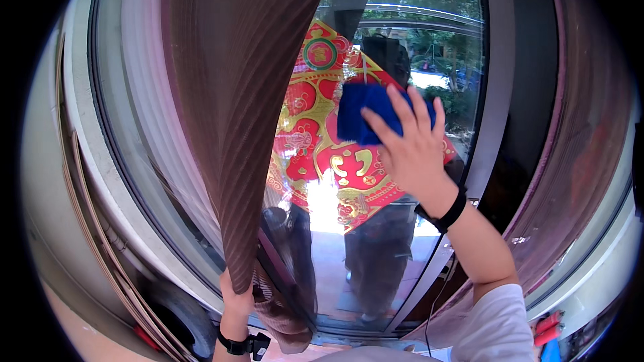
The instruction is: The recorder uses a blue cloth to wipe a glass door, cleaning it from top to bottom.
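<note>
My right hand [415, 156] presses a folded blue cloth [356, 115] flat against a glass door [329, 271], its fingers spread over the cloth. Beneath the cloth, a red and gold paper decoration [302, 143] set as a diamond shows on the door, partly covered by the hand and the cloth. Low on the left, my left hand [237, 297] grips the gathered lower part of a brown striped curtain [241, 151]. The curtain hangs in a twisted fold over the door's left side and hides part of the decoration.
Reflections of trees and a standing figure lie on the glass. A grey metal door frame [495, 90] runs down the right, with another brown curtain [586, 151] beyond it. At lower left are a tyre [193, 319] and thin boards [93, 226]; red cylinders [548, 328] are at lower right.
</note>
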The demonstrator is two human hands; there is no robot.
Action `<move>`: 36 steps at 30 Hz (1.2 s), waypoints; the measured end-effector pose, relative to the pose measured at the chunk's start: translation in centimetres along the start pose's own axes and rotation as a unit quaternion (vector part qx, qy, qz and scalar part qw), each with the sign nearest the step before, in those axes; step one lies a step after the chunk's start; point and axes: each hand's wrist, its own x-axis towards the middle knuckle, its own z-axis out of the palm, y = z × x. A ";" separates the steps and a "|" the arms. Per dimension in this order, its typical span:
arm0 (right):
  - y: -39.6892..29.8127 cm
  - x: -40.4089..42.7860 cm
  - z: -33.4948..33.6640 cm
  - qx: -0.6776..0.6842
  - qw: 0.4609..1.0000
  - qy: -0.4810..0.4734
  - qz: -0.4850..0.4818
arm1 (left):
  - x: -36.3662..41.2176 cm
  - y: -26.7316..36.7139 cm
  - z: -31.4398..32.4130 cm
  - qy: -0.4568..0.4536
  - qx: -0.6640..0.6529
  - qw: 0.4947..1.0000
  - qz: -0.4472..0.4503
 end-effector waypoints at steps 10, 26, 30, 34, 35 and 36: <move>2.0 9.0 1.0 -0.068 0.976 0.201 0.051 | -0.6 0.8 1.0 0.026 -0.008 1.000 0.002; -3.0 6.4 2.6 0.042 0.977 0.198 0.071 | -0.7 0.6 -0.5 0.070 0.037 0.997 0.002; -3.2 9.5 3.2 0.038 0.964 0.245 0.096 | -1.2 -0.5 -0.4 0.089 0.063 0.994 0.008; -5.4 7.1 4.4 0.055 0.976 0.199 0.065 | -1.9 -3.5 -1.3 0.061 0.083 0.994 -0.043; -6.6 6.0 5.0 0.065 0.984 0.163 0.034 | -2.0 -4.0 -1.6 0.062 0.089 0.993 -0.045; -7.9 4.6 5.4 0.094 0.986 0.139 0.011 | -2.0 -4.3 -1.9 0.059 0.081 0.993 -0.058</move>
